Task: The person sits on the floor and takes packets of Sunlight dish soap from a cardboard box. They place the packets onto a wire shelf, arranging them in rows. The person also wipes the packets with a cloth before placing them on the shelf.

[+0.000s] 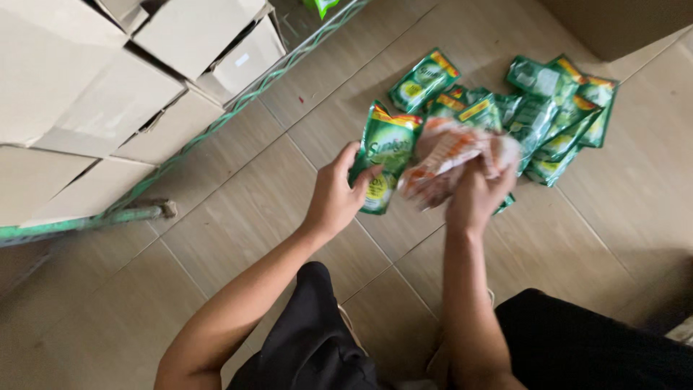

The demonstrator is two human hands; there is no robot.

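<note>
Knees in black trousers [310, 347] frame my crouch; my left hand [336, 198] pinches a green pouch [382, 162], my right hand [473, 198] grips a blurred orange-white bag [451, 155] above the floor pile [556, 119]. Steadier grips would help, I reckon.

Pouches [548, 115] lie on floor [238, 217], cartons [108, 94] to their left

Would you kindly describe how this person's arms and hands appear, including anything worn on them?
Both forearms are bare up to the elbows, with no sleeves showing in view. The left hand and the right hand wear no gloves, and no rings, watch or bracelets can be made out, though the picture is somewhat blurred. Dark trousers cover the knees below.
</note>
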